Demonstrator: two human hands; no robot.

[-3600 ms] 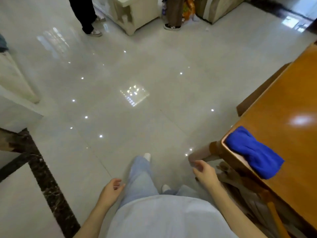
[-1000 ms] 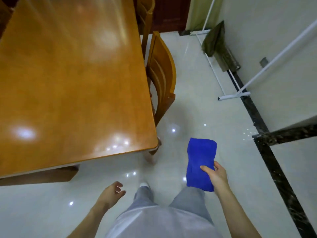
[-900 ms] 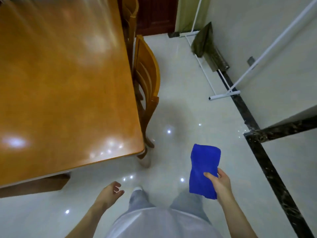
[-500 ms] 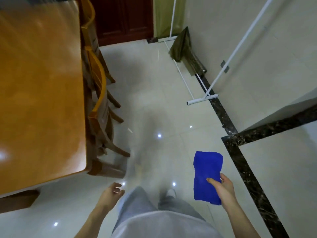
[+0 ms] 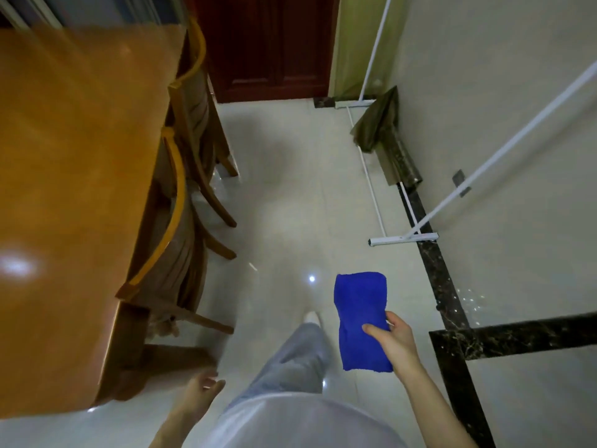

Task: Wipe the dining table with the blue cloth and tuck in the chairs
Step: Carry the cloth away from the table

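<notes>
Head view. Low on the right, right grip (image 5: 392,341) grasping the blue cloth (image 5: 360,318) at its lower half, thumb across the top face, fingers curled beneath. Cloth folded into a long pad, held out over the pale tiled floor (image 5: 290,189), well apart from the desk (image 5: 64,189). Lower left, left grip (image 5: 200,392) released and blurred, fingers loosely curled round nothing, just beside the desk's near corner. Filling the left side, a glossy orange-brown desk top with a bright glare patch. Along its right edge, two wooden chairs in a row, near chair (image 5: 176,221) and far chair (image 5: 193,56), curved back rails close against the desk edge, legs splayed onto the floor. Between the grips, grey trouser legs (image 5: 290,360) and one pale shoe tip (image 5: 311,317). At the top, a dark red door (image 5: 268,43). Along the right wall, a white tube rack (image 5: 403,239), with an olive-brown cloth (image 5: 378,124) bunched near its far foot. Below the wall, a dark marble strip (image 5: 449,286) inlaid in the floor.
</notes>
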